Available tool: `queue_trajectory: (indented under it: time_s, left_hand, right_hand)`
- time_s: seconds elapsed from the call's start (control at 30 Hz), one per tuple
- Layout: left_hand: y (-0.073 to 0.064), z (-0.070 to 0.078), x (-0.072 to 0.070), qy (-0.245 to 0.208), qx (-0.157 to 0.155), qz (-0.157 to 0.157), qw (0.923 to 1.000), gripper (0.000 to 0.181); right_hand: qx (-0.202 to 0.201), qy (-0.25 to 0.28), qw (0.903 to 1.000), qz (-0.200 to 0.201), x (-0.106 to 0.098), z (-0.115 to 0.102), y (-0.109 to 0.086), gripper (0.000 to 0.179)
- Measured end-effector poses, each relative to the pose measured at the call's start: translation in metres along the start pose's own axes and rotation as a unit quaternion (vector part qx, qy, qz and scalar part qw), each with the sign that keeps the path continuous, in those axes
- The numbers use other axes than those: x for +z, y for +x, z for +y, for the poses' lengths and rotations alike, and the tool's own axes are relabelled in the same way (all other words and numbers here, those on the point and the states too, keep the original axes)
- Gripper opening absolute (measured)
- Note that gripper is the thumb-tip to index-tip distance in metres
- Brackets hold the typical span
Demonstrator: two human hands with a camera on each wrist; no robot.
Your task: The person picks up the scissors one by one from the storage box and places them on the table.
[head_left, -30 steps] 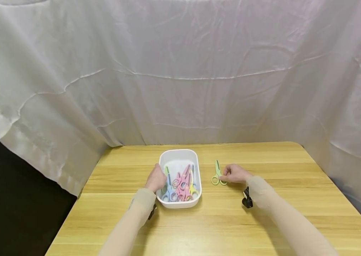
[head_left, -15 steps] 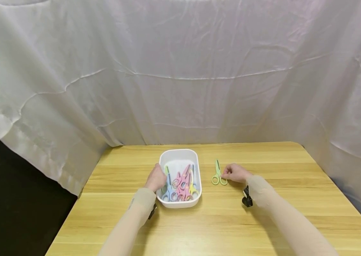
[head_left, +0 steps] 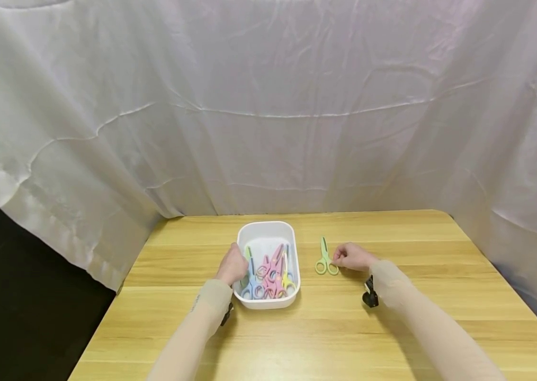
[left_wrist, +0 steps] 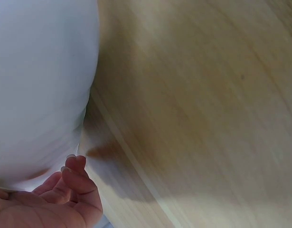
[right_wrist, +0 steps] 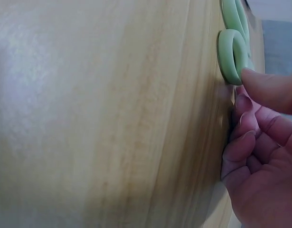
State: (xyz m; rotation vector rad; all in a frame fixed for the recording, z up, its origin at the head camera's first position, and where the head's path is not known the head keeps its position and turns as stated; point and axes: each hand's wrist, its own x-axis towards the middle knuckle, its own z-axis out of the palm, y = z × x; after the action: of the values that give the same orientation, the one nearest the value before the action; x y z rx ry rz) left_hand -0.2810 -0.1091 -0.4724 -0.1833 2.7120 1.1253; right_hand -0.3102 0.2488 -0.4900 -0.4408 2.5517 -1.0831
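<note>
A white plastic bin (head_left: 268, 304) holds several pairs of scissors in pink, blue, yellow and green. My left hand (head_left: 232, 264) grips its left rim; in the left wrist view the curled fingers (left_wrist: 81, 183) lie along the outer wall, and the thumb is mostly hidden. To the right of the bin, green scissors (head_left: 324, 254) lie flat on the table, blades pointing away. My right hand (head_left: 354, 257) pinches the edge of their right handle ring (right_wrist: 226, 57) with thumb and fingertip. The other fingers of that hand are curled beside the tabletop.
The wooden table (head_left: 268, 344) ends at the back against a pale hanging curtain (head_left: 268, 132), which also runs along both sides. A dark area (head_left: 20, 296) lies beyond the left table edge. Each wrist carries a small black camera.
My right fingertips have drawn slightly right, from over the handle to the outer edge of the ring. The green scissors have hardly shifted. My left hand and the bin stay in place.
</note>
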Motion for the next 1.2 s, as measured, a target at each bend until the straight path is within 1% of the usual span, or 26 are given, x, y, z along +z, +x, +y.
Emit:
queue_trajectory:
  time_s: [0.13, 0.3, 0.5, 0.7, 0.97, 1.2]
  left_hand:
    - [0.0007, -0.0001, 0.0000, 0.000, 0.001, 0.001, 1.0000, 0.068]
    - [0.0006, 0.0001, -0.0003, 0.001, 0.003, 0.002, 1.0000, 0.067]
    - [0.0011, -0.0001, -0.0006, 0.001, 0.002, 0.005, 1.0000, 0.068]
    - [0.0029, -0.0010, -0.0006, 0.006, 0.004, 0.012, 0.9999, 0.068]
    - [0.0029, -0.0020, 0.0000, 0.003, 0.006, 0.009, 0.9999, 0.068]
    - [0.0022, 0.0008, 0.0000, -0.001, 0.007, 0.006, 1.0000, 0.067]
  right_hand:
    - [0.005, 0.003, 1.0000, -0.001, -0.0008, -0.0021, -0.0003, 0.011]
    - [0.011, -0.003, 0.9999, 0.008, -0.0002, -0.0027, 0.0005, 0.012]
    - [0.029, -0.003, 0.9994, 0.019, 0.0011, -0.0026, 0.0025, 0.012]
    - [0.025, -0.004, 0.9994, 0.023, 0.0009, -0.0045, 0.0026, 0.013]
    - [0.025, -0.002, 0.9990, 0.037, 0.0027, -0.0021, 0.0020, 0.012]
    - [0.040, 0.010, 0.9979, 0.051, 0.0029, -0.0037, 0.0004, 0.012]
